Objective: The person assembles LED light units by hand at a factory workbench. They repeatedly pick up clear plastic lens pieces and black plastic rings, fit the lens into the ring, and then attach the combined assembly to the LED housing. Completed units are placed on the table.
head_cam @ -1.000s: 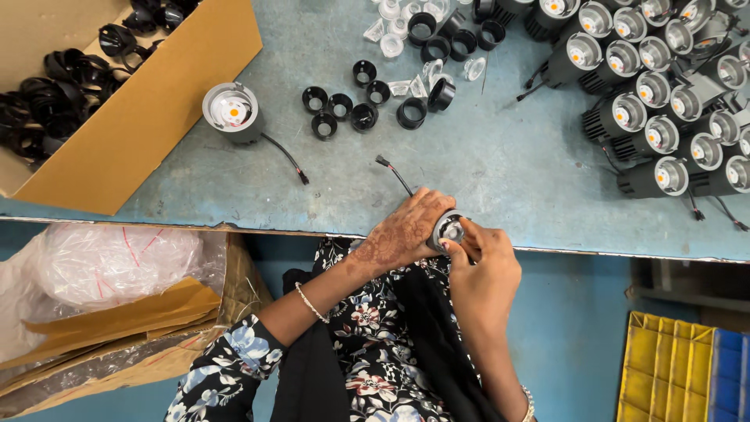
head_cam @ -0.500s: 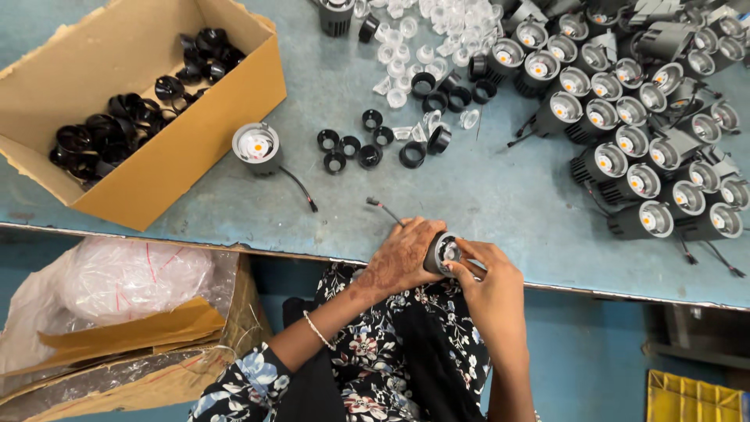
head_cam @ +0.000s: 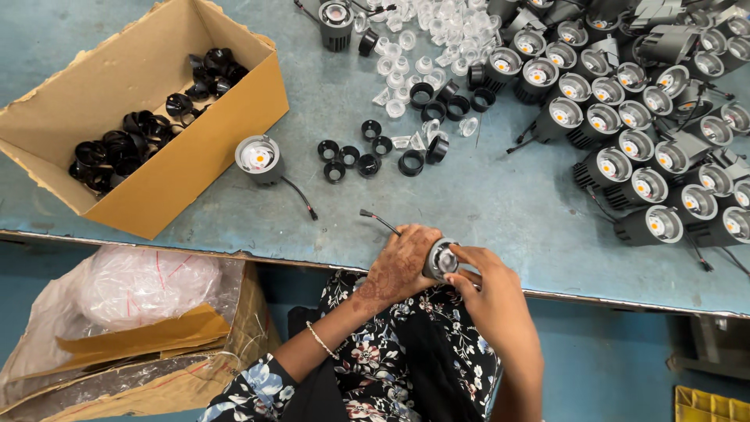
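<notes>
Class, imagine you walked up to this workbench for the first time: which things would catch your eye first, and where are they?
Probably the crowd of black spotlight housings with pale round faces packed at the table's right end, then the open cardboard box of black rings at the left. At the near edge, the left hand and right hand together grip one small lamp, its wire trailing onto the blue table.

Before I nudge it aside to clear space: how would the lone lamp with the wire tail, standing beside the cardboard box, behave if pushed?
The lone lamp stands on its flat end, lens up, so it would probably slide rather than roll. If tipped, its round body looks apt to roll. Its thin black wire lies limp on the table and would likely drag floppily behind.
</notes>
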